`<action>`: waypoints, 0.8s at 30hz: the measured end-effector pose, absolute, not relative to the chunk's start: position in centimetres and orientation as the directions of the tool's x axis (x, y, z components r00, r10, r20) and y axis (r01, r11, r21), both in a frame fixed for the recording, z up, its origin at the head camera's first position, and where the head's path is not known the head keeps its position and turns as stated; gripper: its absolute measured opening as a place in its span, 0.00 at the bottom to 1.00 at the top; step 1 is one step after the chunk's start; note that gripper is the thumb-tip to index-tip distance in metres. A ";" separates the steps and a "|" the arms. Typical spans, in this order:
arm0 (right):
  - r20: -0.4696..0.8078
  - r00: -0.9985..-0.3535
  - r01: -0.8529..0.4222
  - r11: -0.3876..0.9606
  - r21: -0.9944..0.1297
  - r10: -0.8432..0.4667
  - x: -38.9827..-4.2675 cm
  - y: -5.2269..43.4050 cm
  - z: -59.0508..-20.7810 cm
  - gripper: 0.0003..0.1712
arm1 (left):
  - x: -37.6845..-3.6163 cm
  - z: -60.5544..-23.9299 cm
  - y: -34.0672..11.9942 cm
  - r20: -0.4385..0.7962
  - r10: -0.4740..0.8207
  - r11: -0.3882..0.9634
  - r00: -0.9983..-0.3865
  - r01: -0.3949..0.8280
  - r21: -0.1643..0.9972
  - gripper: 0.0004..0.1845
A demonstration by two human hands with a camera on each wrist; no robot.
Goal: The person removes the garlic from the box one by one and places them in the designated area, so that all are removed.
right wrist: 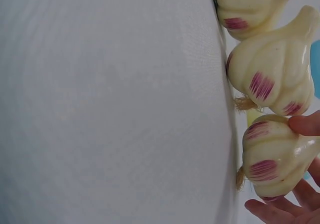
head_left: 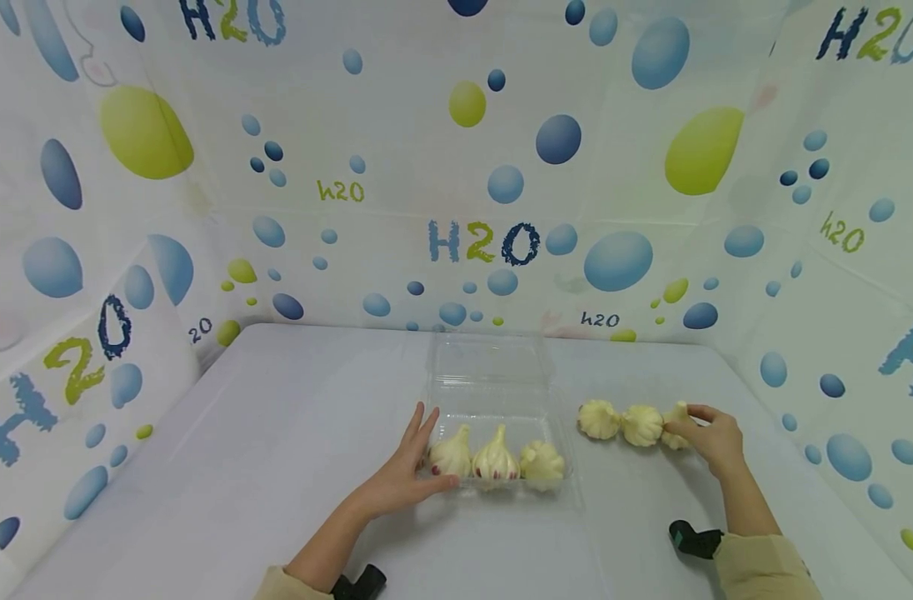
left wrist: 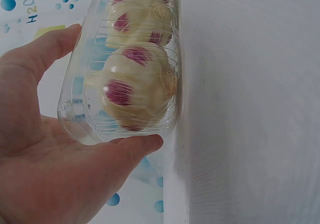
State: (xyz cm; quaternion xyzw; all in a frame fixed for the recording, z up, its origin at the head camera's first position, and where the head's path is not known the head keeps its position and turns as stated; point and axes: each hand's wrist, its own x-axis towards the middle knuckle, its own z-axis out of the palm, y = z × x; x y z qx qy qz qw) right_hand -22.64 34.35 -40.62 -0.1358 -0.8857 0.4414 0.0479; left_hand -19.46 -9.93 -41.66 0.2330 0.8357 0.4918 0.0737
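Observation:
A clear plastic clamshell box (head_left: 494, 415) stands with its lid raised at the back. Three garlic bulbs, with a purple-streaked one (head_left: 496, 458) in the middle, form a row along its front. My left hand (head_left: 406, 477) rests on the box's left front corner, fingers fairly straight along the side and thumb at the front wall. In the left wrist view, the near garlic bulb (left wrist: 136, 86) shows through the plastic. To the right of the box, my right hand (head_left: 715, 437) pinches the rightmost garlic bulb (right wrist: 272, 156) by its upper part; the fingers partly hide it.
Two more garlic bulbs, a left one (head_left: 598, 419) and a middle one (head_left: 642, 426), stand beside the pinched bulb. All are on a white-covered table (head_left: 276, 417). Printed sheets with coloured dots (head_left: 426, 167) enclose the back and sides. A black device sits at each wrist.

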 end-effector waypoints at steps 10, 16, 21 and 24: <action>-0.004 -0.968 0.158 0.596 -0.787 0.252 -22.8 34.3 -40.6 0.39 | -19.6 -41.9 -10.0 0.108 0.462 0.410 -0.881 0.320 0.854 0.47; -0.018 -0.967 0.164 0.569 -0.806 0.253 -22.5 34.2 -40.3 0.40 | -19.6 -41.8 -10.0 0.104 0.459 0.412 -0.882 0.315 0.855 0.48; 0.000 -0.961 0.162 0.561 -0.812 0.277 -24.1 36.2 -42.8 0.43 | -19.6 -41.9 -10.0 0.105 0.460 0.411 -0.882 0.316 0.855 0.48; 0.027 -0.954 0.156 0.576 -0.803 0.297 -25.6 38.2 -45.2 0.43 | -19.6 -41.9 -10.0 0.106 0.461 0.407 -0.881 0.316 0.857 0.48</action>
